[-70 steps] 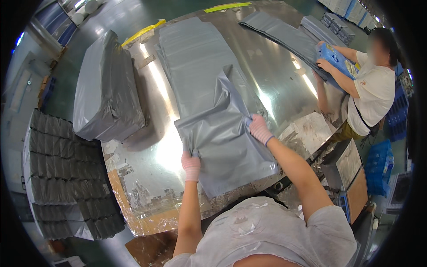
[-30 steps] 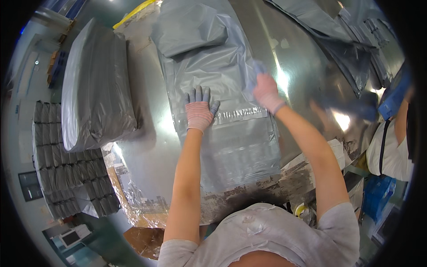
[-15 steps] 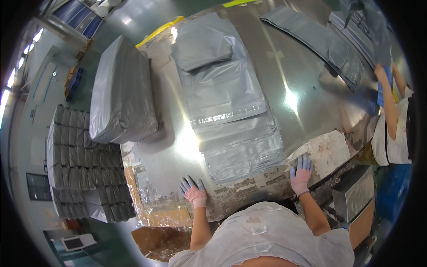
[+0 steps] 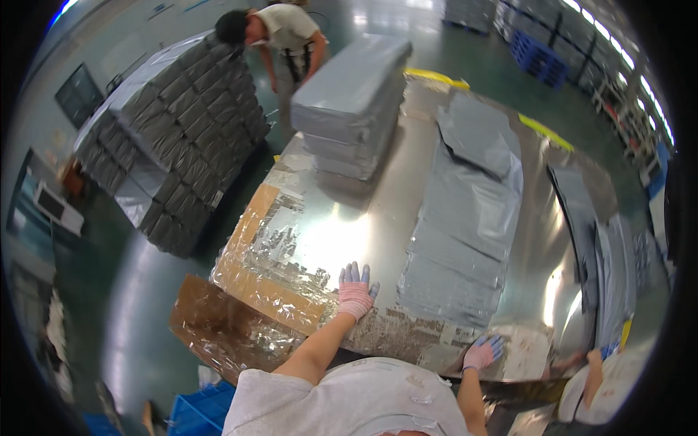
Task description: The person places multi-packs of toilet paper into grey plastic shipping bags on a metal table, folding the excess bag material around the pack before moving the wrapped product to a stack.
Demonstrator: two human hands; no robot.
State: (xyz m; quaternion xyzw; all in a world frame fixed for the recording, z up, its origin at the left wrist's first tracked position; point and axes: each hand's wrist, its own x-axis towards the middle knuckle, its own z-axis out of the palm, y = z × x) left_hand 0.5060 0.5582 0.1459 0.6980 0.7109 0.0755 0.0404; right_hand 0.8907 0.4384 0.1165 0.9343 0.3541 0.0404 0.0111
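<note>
Both my hands wear pink gloves with grey-blue fingers. My left hand [image 4: 356, 294] lies flat near the front edge of a metal-topped table [image 4: 371, 236], fingers stretched out and holding nothing. Resting farther right along the same edge, my right hand [image 4: 482, 352] has its fingers spread, also without anything in it. Between and beyond them are overlapping flat grey plastic bags [image 4: 458, 236], the nearest ones just above my right hand. A folded grey bag bundle [image 4: 476, 134] tops their far end.
A tall stack of wrapped grey packs [image 4: 356, 83] stands on the table's far left. Behind it a person [image 4: 291, 36] bends by a large pile of grey bundles [image 4: 196, 123]. More grey bags [image 4: 582, 218] lie at right, near another person's arm [image 4: 594, 374]. A cardboard box [image 4: 225, 327] sits below the left corner.
The view has swung left, bringing the bending person and more of the bundle pile into sight. My hands stay open on the table's edge; the bags on the table look unchanged.
</note>
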